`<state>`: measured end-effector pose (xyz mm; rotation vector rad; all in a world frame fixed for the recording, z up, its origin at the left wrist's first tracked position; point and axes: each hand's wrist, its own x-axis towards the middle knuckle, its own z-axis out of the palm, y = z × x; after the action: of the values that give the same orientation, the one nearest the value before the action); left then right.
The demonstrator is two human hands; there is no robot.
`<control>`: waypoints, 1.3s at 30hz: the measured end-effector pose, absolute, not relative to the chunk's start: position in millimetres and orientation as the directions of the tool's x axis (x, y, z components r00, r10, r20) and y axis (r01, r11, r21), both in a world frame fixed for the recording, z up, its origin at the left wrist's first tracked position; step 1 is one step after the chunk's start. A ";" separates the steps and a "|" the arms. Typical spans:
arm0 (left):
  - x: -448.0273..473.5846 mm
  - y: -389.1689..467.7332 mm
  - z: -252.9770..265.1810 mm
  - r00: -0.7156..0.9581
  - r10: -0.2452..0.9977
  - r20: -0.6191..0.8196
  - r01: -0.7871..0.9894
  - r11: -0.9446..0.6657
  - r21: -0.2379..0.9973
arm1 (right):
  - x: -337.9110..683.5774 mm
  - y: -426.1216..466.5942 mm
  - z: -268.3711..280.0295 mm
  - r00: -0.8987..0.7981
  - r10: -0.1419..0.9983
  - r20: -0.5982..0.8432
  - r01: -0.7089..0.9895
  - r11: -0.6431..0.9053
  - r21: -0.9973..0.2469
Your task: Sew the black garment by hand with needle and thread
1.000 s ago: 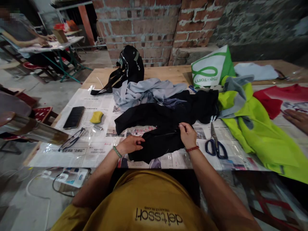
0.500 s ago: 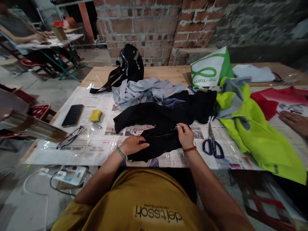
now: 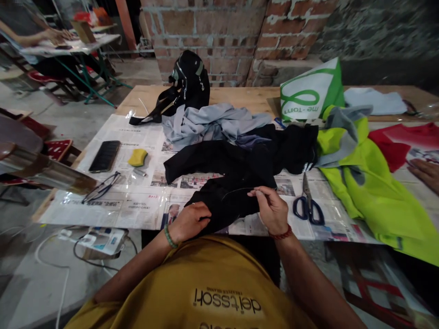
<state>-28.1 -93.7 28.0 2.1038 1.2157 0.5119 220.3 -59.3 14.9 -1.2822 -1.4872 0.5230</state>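
Observation:
A black garment lies spread over the newspaper in front of me, one sleeve-like part reaching left. My left hand is at its near left edge, fingers curled on the cloth; the fingertips are partly hidden. Thumb and index finger of my right hand are pinched just above the cloth's right side. From that pinch a thin pale thread curves left across the black fabric; whether a needle is there too is too small to see. Dark-handled scissors lie right of my right hand, blades pointing away.
Left are a phone, a yellow sponge, glasses and a tilted metal flask. Behind lie grey cloth, a black bag and a green-white bag. A lime jacket and another person's hand are right.
My right hand has moved slightly right and toward me, and more of the thread shows. My left hand has shifted nearer my body with the garment's edge. The view has tilted slightly.

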 end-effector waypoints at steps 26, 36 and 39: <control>-21.3 -113.6 14.2 0.656 0.751 -0.082 0.719 -0.588 0.372 | 196.7 -31.7 6.8 -0.432 0.828 0.356 0.672 0.559 -0.486; -22.0 -113.4 13.6 0.651 0.750 -0.116 0.732 -0.581 0.357 | 205.3 -38.6 -4.0 -0.233 0.878 0.418 0.608 0.467 -0.642; -21.5 -112.7 14.2 0.654 0.746 -0.126 0.734 -0.585 0.345 | 203.8 -42.3 3.1 -0.180 0.878 0.444 0.560 0.462 -0.687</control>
<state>-21.5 -112.7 14.2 2.5064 1.1702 0.0458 203.8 -42.3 3.1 -1.2099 -1.8655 0.4731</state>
